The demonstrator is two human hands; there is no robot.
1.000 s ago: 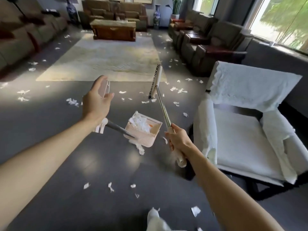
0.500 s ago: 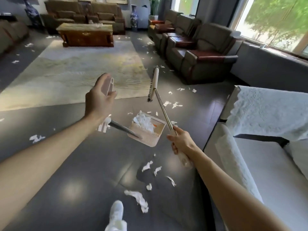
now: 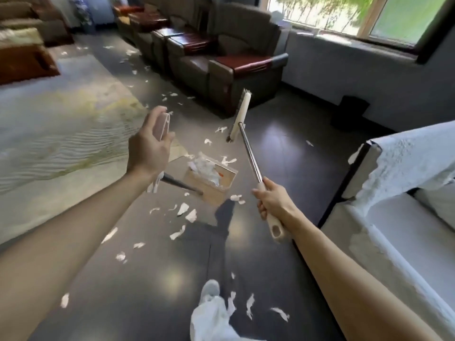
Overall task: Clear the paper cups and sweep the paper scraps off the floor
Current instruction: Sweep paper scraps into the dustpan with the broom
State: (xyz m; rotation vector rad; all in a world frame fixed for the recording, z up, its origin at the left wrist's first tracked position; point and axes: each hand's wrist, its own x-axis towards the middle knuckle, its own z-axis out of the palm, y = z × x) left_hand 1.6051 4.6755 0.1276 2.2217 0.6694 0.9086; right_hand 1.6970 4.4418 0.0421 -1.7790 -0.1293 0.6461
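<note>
Head view: mid-sweep. Left hand (image 3: 150, 148) gripping loaded dustpan (image 3: 211, 179) handle, right hand (image 3: 273, 201) gripping raised broom (image 3: 242, 114). Paper scraps (image 3: 183, 212) strewn across floor (image 3: 283, 148) underfoot. Next, probably: lower both, gather.

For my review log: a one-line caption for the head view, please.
Left hand carries a scrap-filled dustpan, right hand grips the broom; paper scraps litter the dark floor.
</note>
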